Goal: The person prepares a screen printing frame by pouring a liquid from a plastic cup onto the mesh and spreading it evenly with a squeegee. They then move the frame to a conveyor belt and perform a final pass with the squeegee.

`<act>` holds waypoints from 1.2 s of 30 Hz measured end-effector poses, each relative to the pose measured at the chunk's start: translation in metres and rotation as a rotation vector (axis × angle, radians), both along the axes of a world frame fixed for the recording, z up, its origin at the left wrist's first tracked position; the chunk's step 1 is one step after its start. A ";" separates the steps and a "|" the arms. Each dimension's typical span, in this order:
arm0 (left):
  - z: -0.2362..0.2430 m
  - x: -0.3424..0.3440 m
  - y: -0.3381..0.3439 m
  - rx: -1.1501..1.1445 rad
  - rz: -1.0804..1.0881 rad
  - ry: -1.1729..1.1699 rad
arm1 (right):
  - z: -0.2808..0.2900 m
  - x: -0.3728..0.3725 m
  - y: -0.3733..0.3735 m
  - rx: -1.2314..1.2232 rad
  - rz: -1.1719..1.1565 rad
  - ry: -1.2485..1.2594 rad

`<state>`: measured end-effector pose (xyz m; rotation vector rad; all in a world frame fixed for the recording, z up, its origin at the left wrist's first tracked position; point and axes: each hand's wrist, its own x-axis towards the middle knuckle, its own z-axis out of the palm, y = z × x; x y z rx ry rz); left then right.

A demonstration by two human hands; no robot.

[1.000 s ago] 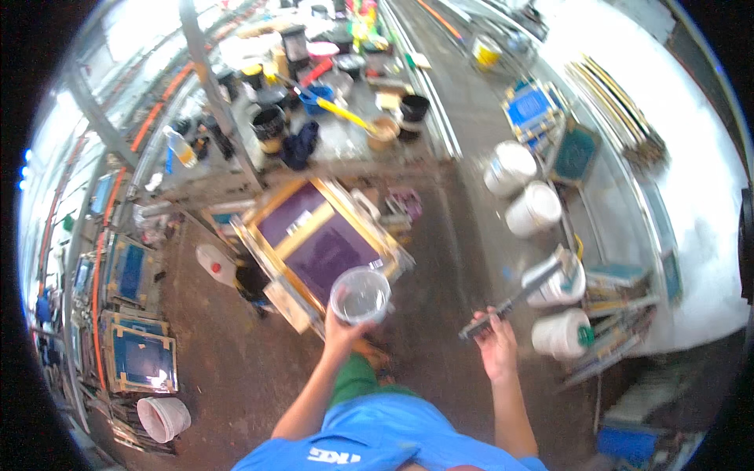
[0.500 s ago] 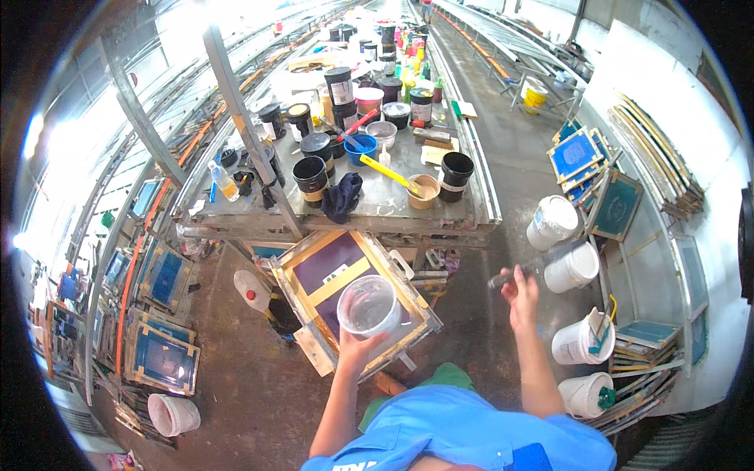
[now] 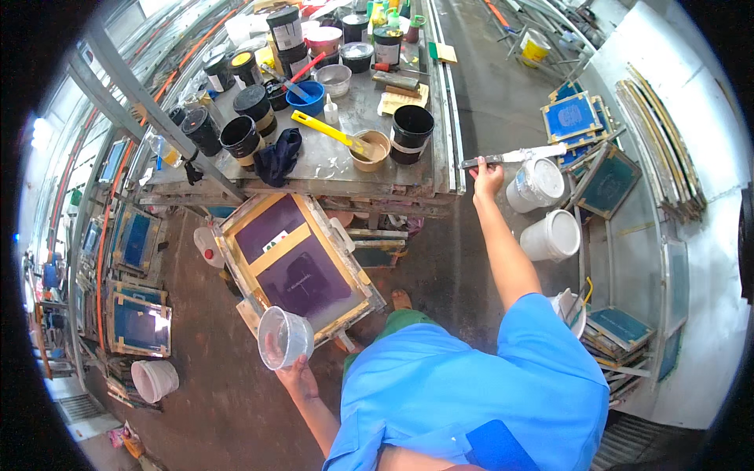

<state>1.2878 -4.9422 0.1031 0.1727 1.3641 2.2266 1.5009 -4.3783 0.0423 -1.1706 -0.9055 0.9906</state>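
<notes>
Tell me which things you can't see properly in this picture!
All in the head view:
White bucket: lower part hidden behind the blue sleeve.
Scraper: part of its handle is covered by the right hand.
Left hand: some fingers look hazy through the clear tub.
Purple screen: its marks are too small to read.
Long table: far end cut off by the top edge.
</notes>
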 end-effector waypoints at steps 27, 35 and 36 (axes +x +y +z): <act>0.032 0.040 -0.009 -0.133 0.097 0.162 | -0.082 0.013 0.013 -0.208 0.173 0.070; 0.017 0.048 -0.150 0.004 0.340 0.094 | -0.109 -0.004 -0.127 -0.301 0.120 -0.014; 0.014 0.050 -0.161 0.049 0.324 0.099 | -0.113 -0.021 -0.163 -0.230 0.260 -0.122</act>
